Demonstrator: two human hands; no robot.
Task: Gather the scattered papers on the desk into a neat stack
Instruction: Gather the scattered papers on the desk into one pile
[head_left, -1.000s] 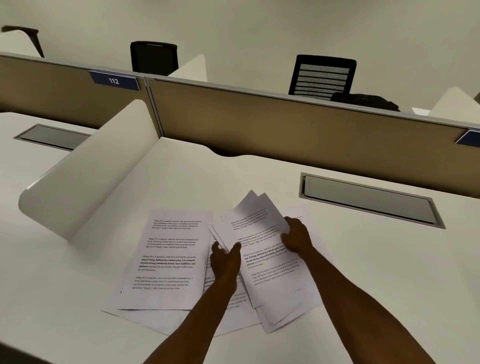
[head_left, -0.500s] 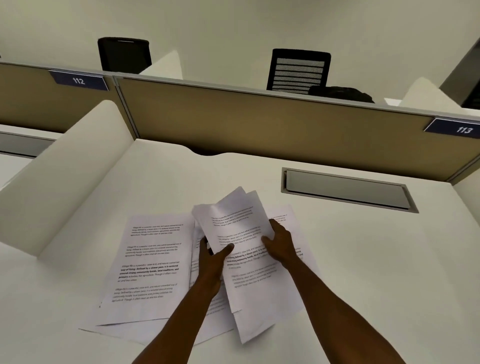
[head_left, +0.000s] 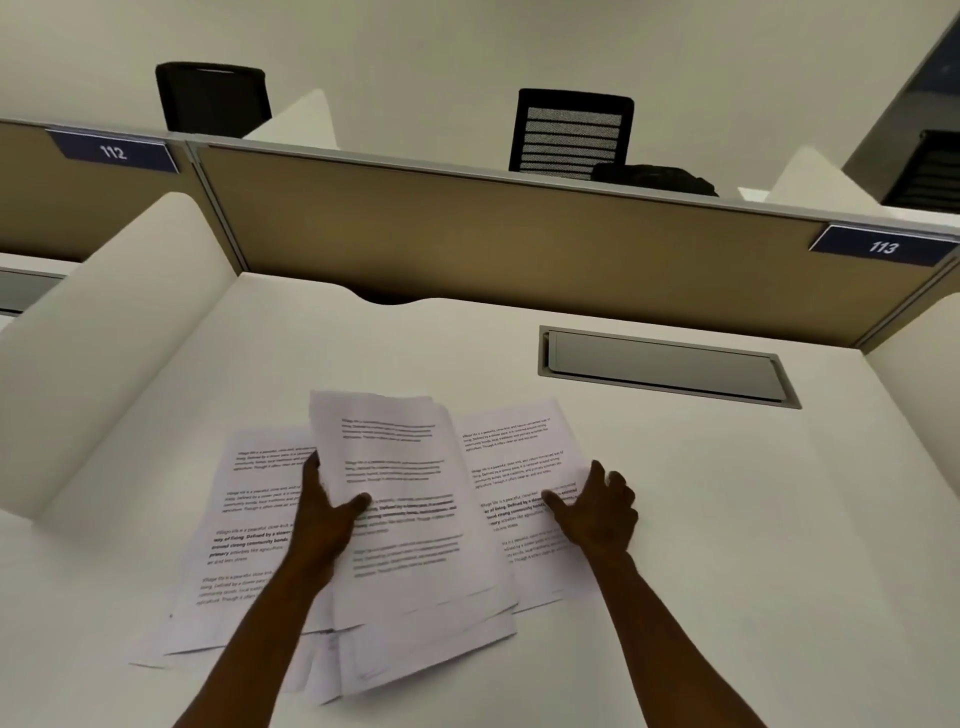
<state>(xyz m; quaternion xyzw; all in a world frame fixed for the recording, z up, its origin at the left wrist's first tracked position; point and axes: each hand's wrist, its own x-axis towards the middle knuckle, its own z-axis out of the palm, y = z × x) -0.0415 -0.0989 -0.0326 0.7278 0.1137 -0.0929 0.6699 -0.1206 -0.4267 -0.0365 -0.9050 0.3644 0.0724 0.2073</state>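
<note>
Printed white papers lie spread on the white desk (head_left: 701, 519). My left hand (head_left: 324, 512) grips the left edge of a small bundle of sheets (head_left: 410, 519), thumb on top, and holds it slightly raised over the others. To its left more sheets (head_left: 244, 525) lie flat, partly under the bundle. On the right a single printed sheet (head_left: 514, 462) lies flat; my right hand (head_left: 597, 512) rests on its right side with fingers spread, thumb pointing left.
A curved white side divider (head_left: 104, 343) rises on the left. A tan partition (head_left: 493, 244) with labels 112 and 113 closes the back. A grey cable hatch (head_left: 665, 366) sits in the desk at the right rear. Black chairs stand beyond.
My right hand has let go of the bundle and moved right onto the single sheet. My left hand alone now holds the bundle, turned more upright. The view has shifted right.
</note>
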